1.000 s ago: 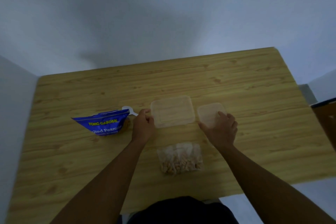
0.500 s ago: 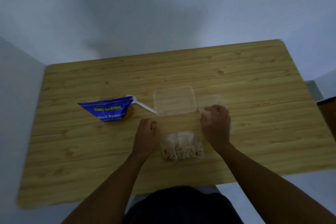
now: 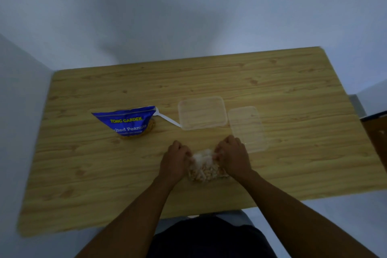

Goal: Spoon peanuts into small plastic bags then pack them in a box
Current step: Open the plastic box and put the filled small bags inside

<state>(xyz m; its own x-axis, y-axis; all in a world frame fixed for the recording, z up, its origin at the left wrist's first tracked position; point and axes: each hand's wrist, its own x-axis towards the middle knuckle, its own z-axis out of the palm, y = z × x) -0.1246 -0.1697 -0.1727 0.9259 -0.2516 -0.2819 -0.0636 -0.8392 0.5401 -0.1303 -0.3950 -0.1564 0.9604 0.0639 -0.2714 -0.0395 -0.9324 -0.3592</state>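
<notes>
Small clear bags of peanuts (image 3: 204, 168) lie in a bunch on the wooden table (image 3: 293, 94) near its front edge. My left hand (image 3: 174, 160) grips the bunch from the left and my right hand (image 3: 233, 156) grips it from the right, fingers curled into the plastic. Behind them stands an empty clear plastic box (image 3: 202, 112). Its clear lid (image 3: 247, 129) lies flat to the right. A blue peanut packet (image 3: 127, 121) lies at the left, with a white plastic spoon (image 3: 167, 119) between it and the box.
A grey wall runs behind the table and along its left side. A dark brown piece of furniture (image 3: 377, 136) stands past the table's right edge. My dark-clothed lap (image 3: 209, 236) is at the front edge.
Both hands have left the box and the lid and come back toward me to close on the bunch of peanut bags. The lid now lies uncovered.
</notes>
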